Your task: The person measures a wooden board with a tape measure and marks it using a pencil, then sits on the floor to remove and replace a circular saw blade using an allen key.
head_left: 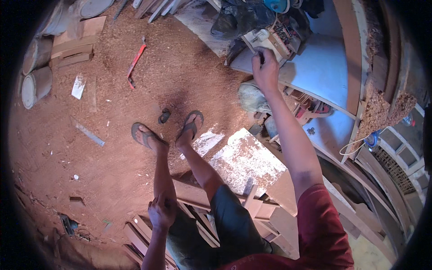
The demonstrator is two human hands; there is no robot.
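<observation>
My right hand (266, 69) reaches out at the upper right, thumb and fingers closed together beside a wooden tray (275, 54) of small items. A thin pale strip (248, 45) meets the fingertips; I cannot tell whether it is held or is the tray's edge. Over my leg, at the lower middle, my left hand (161, 210) is curled closed. Whatever it may hold is hidden. Close to the right hand lie a black plastic bag (240, 22) and a pale blue panel (321, 60) of an open cabinet.
A red-handled tool (136, 63) lies on the sawdust-covered floor (108, 144), with a metal strip (90, 134) nearer. Buckets (37, 87) stand at the left. Beside my legs are a dusty white board (247, 159) and stacked wood pieces (198, 193). Long planks (366, 180) line the right.
</observation>
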